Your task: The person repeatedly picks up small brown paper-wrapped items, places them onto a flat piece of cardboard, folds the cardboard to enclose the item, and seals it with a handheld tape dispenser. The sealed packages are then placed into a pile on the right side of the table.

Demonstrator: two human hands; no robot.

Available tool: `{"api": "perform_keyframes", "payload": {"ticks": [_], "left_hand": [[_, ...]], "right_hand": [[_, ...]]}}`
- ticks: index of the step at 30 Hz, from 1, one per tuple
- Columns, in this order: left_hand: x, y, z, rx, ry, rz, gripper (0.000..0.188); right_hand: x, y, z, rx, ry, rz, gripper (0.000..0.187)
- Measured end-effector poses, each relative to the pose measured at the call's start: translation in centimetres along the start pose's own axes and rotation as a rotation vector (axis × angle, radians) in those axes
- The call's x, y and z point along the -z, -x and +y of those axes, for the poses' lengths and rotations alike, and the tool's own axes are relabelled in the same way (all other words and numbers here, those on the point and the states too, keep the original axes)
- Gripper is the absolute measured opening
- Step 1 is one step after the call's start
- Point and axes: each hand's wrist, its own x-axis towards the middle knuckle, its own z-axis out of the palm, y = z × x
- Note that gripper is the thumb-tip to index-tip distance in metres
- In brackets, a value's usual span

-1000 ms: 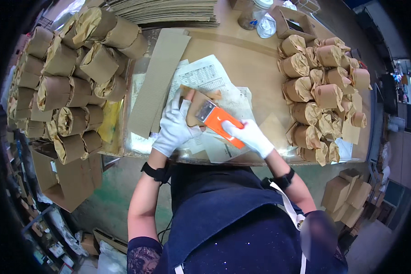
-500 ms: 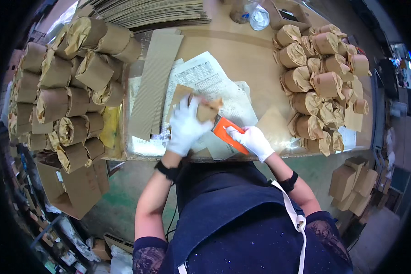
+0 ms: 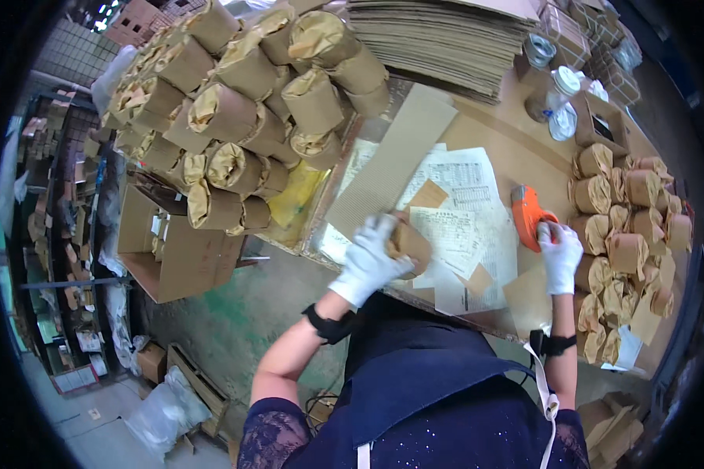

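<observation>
Paper-wrapped bundle (image 3: 409,244) sits at the desk's (image 3: 489,129) near edge on printed sheets (image 3: 465,211), my left hand (image 3: 370,262) closed around it. My right hand (image 3: 559,252) clasps the orange tape dispenser (image 3: 529,215) off to the right. I'd pin the bundle firmly, wrap flaps tucked flat, before bringing tape across.

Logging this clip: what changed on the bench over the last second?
The right hand carried the orange tape dispenser off the brown wrapped bundle, out to the right. The left hand stayed gripping the bundle. The printed sheets and both stacks of bundles look unmoved.
</observation>
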Motion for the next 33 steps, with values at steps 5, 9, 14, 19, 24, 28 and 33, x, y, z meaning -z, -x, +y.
{"api": "perform_keyframes", "payload": {"ticks": [5,9,14,19,24,28,33], "left_hand": [[15.1,-3.8,2.1,-0.164,0.066,0.29,0.086],[25.4,-10.8,2.7,-0.176,0.144,0.554,0.082],[36.2,-21.7,0.6,-0.105,-0.284,0.661,0.086],[36.7,-28.3,-0.8,0.222,-0.825,0.602,0.082],[26.0,-26.4,1.3,-0.599,-0.647,0.885,0.031],[12.0,-13.2,-0.2,-0.513,-0.485,0.11,0.046],[0.8,-7.4,-7.0,0.036,-0.811,-0.168,0.109]], "right_hand": [[2.8,2.7,5.5,-0.203,-0.228,0.054,0.012],[2.7,4.3,7.4,-0.288,-0.32,0.064,0.011],[2.8,3.8,5.8,-0.212,-0.268,0.046,0.011],[3.5,0.9,2.3,-0.038,-0.237,0.003,0.011],[6.1,-1.5,3.2,-0.051,0.02,-0.063,0.011],[7.1,-4.6,10.5,-0.067,0.164,0.071,0.017],[9.2,-6.1,10.3,-0.035,0.527,-0.153,0.055]]}}
